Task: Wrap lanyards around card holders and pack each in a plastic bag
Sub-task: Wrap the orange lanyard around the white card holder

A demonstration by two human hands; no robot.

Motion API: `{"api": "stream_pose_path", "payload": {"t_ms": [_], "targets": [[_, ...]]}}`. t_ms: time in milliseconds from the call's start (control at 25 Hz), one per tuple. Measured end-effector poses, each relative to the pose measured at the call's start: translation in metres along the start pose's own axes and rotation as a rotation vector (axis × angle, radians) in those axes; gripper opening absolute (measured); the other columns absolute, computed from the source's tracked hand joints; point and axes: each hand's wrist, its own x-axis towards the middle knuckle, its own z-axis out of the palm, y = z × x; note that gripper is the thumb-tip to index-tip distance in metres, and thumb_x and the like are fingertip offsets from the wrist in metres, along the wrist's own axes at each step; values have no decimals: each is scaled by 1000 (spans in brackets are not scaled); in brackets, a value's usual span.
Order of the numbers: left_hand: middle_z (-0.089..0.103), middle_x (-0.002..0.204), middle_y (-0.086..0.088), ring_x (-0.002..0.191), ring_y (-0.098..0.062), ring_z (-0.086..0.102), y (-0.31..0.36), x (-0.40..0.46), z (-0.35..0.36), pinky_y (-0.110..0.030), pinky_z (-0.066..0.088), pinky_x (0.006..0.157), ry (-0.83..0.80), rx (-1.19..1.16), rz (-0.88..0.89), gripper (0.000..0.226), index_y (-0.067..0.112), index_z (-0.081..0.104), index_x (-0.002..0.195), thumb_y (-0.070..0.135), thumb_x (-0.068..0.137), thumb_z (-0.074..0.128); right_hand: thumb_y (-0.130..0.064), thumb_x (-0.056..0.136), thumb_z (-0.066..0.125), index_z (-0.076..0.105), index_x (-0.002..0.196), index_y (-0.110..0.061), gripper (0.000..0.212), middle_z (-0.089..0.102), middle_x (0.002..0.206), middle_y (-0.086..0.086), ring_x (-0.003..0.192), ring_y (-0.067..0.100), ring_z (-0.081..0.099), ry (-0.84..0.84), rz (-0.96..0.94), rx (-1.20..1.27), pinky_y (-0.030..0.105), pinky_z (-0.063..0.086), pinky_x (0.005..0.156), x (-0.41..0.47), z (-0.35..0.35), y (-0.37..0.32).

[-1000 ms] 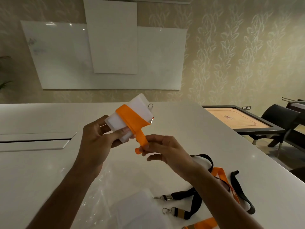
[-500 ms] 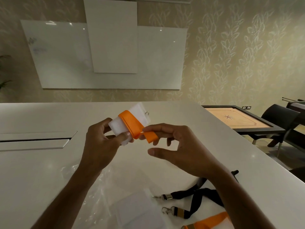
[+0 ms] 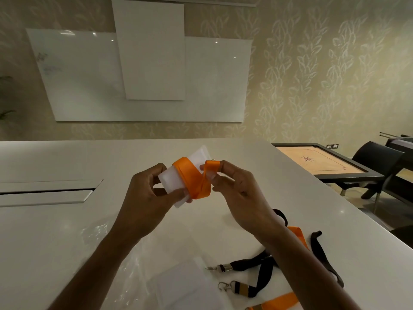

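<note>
A white card holder (image 3: 173, 181) is held above the table, tilted, with an orange lanyard (image 3: 190, 175) wound around its middle. My left hand (image 3: 147, 195) grips the holder's lower left end between thumb and fingers. The loose end of the orange strap is pinched by my right hand (image 3: 232, 186) just right of the holder, where it loops up near the holder's metal ring. Clear plastic bags (image 3: 138, 271) lie on the table below my arms.
Black lanyards (image 3: 263, 271) with metal clips and another orange lanyard (image 3: 279, 302) lie at the lower right of the white table (image 3: 44, 231). A spare card holder (image 3: 185, 285) rests on the plastic. A carrom board (image 3: 317, 162) and dark chairs stand beyond the table's right edge.
My right hand has carried the strap's loose end from below the holder up and round to its right side, adding to the winding. The left hand has kept hold of the holder.
</note>
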Motion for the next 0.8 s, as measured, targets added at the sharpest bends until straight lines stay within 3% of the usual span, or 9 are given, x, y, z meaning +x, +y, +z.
{"api": "stream_pose_path", "payload": {"t_ms": [40, 120, 200, 360, 440, 600, 680, 800], "targets": [[62, 73, 4, 73, 2, 64, 0, 0, 0, -11, 51, 54, -13, 8, 10, 25, 20, 56, 81, 10, 73, 78, -28, 100, 51, 69, 107, -26, 19, 70, 100, 14, 93, 41, 62, -11, 17, -1, 46, 51, 74, 0, 0, -2], [64, 78, 2, 71, -3, 68, 1, -1, 0, -14, 53, 55, -53, 14, 28, 24, 16, 57, 84, 9, 74, 78, -24, 101, 49, 68, 108, -18, 22, 72, 102, 6, 95, 22, 66, -24, 57, -5, 30, 53, 77, -1, -4, -5], [67, 82, -3, 67, -11, 71, 2, -2, 1, -21, 57, 59, -73, 20, 52, 27, 13, 57, 91, 8, 75, 78, -23, 101, 47, 67, 111, -13, 24, 72, 102, 8, 92, 16, 66, -37, 91, 17, 23, 51, 76, -2, -7, -6], [69, 92, 1, 73, -17, 72, 5, -6, 3, -26, 60, 66, -190, -26, 142, 66, 34, 39, 127, 15, 77, 77, -17, 101, 49, 68, 106, -20, 20, 72, 83, -7, 73, -2, 64, -34, 83, 9, 13, 47, 66, -1, -3, -4], [69, 99, 8, 82, -14, 71, 3, -7, 2, -23, 58, 69, -274, 0, 230, 77, 43, 30, 139, 23, 78, 73, -15, 100, 50, 68, 101, -22, 19, 69, 76, -9, 66, -2, 59, -13, 75, -33, 14, 45, 65, -1, 0, -1], [60, 122, 21, 108, 0, 58, -3, -5, 1, -12, 50, 83, -291, 90, 335, 60, 38, 44, 136, 34, 81, 65, -15, 99, 53, 69, 96, -21, 17, 65, 73, -17, 66, 2, 60, 54, 54, -96, 17, 46, 62, -3, 3, 1], [55, 124, 24, 112, 4, 54, -3, -5, 2, -6, 46, 83, -287, 101, 347, 58, 40, 42, 135, 41, 81, 63, -19, 98, 55, 69, 100, -21, 14, 67, 80, -11, 72, 7, 61, 72, 43, -78, 23, 49, 66, -3, 4, 0], [50, 124, 36, 112, 7, 53, -3, -6, 3, -4, 43, 85, -269, 113, 404, 58, 41, 37, 136, 47, 82, 57, -21, 98, 55, 69, 102, -21, 14, 69, 84, -9, 78, 9, 64, 98, 1, -76, 22, 49, 66, -5, 5, -3]]}}
